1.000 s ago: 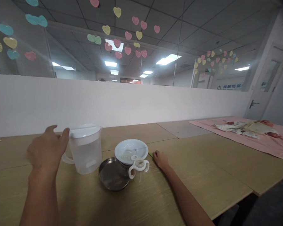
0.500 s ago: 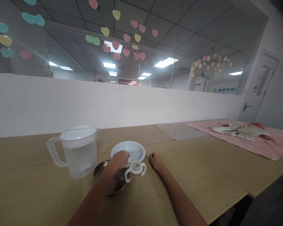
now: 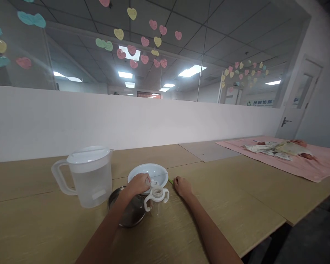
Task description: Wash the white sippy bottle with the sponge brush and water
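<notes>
My left hand (image 3: 139, 183) is closed over the near left part of a white bowl (image 3: 161, 171), pinching a small clear and white piece (image 3: 153, 183), perhaps a bottle's top. Just in front of the bowl stands a clear bottle (image 3: 157, 194) with a white collar and two handles, its mouth uncovered. To the right of the bowl, my right hand (image 3: 182, 186) rests low over the table, fingers curled round the end of a thin green stick (image 3: 171, 181). A round steel dish (image 3: 132, 212) lies under my left forearm.
A clear lidded jug (image 3: 92, 179) holding water stands at the left. On the wooden table (image 3: 222, 205), a pink cloth (image 3: 305, 172) with a doll in light clothes (image 3: 293, 148) lies far right. A white wall (image 3: 140, 124) with a window above runs behind.
The view has shifted slightly, so everything sits a little further left. Both hands keep nearly the same places and the same grips.
</notes>
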Motion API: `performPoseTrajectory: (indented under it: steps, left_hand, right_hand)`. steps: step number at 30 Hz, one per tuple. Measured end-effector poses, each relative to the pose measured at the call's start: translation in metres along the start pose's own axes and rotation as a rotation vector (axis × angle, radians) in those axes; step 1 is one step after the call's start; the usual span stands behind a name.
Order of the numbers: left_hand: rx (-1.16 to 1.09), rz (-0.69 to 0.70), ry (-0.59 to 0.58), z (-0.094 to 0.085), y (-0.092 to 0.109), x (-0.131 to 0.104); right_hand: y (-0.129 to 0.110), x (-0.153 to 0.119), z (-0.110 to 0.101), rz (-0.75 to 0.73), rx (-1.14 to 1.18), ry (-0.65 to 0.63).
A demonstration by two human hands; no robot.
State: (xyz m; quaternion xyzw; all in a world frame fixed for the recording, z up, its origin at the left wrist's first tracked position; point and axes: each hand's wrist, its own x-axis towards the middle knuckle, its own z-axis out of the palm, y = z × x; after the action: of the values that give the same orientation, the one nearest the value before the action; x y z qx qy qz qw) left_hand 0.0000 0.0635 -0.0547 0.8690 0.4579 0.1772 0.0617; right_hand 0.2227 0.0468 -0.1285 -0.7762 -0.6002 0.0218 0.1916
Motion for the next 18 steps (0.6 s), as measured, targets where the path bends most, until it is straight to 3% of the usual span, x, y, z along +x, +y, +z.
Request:
performPoseTrajectory:
  steps: [7,12,18]
  left_hand:
    - [-0.149,-0.05,0.19,-0.011,0.0,0.002]
    - [-0.607,-0.193,0.38,-0.018,0.0,0.003]
    - [-0.969,-0.24,0.501,-0.027,0.009,0.001]
  right_hand:
    - [-0.003,-0.004,-0.009,-0.004,0.033,-0.042]
    - [-0.001,-0.006,-0.012,0.045,0.053,-0.076]
    - [0.015,0.0,-0.023,0.196,0.154,0.053]
